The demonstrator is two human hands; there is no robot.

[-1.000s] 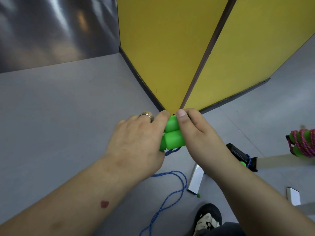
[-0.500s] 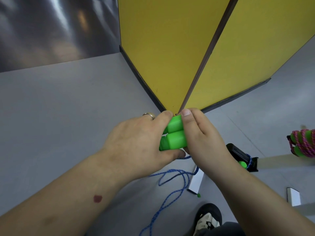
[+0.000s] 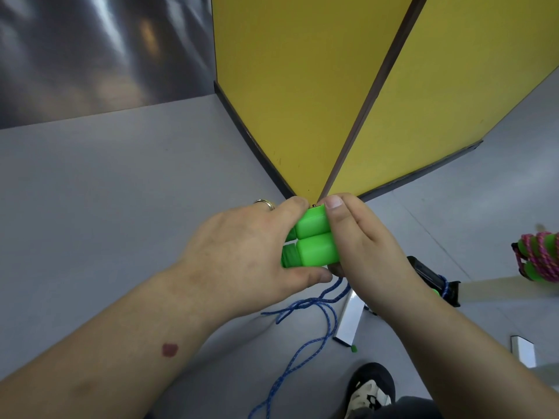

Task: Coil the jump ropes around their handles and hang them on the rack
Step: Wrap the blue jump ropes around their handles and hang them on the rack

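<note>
no readable writing or brand marks anywhere that we could make out.

room first: smooth grey floor (image 3: 115,189), matte, a few faint scuffs. two flat yellow panels (image 3: 290,95) met at a dark seam and ran down to a dark baseboard, forming a corner that pointed toward us. upper left was a dark glossy wall (image 3: 90,52) with blurred reflections.

lower right: pale flat bars of the rack (image 3: 351,317) stood on the floor, white-faced, rectangular. a black piece (image 3: 429,275) sat on it with a bit of blue cord around it. at the far right edge hung a coiled pink rope (image 3: 541,258), braided, wound over green handles.

we held the green handles (image 3: 313,243) side by side in front of the panel corner, above the floor. smooth plastic, rounded cylinders, one with a ribbed end showing at the left. left hand (image 3: 242,252) wrapped them from the left, forefinger over the top, thumb underneath; a ring (image 3: 264,204) on one finger. right hand (image 3: 372,252) clamped them from the right, forefinger tip on the upper handle's end, the other fingers curled behind.

the blue rope (image 3: 305,337), braided and speckled, dropped from below the handles and lay in loose loops on the floor, uncoiled. a black and white shoe (image 3: 370,390) showed at the bottom edge.
</note>
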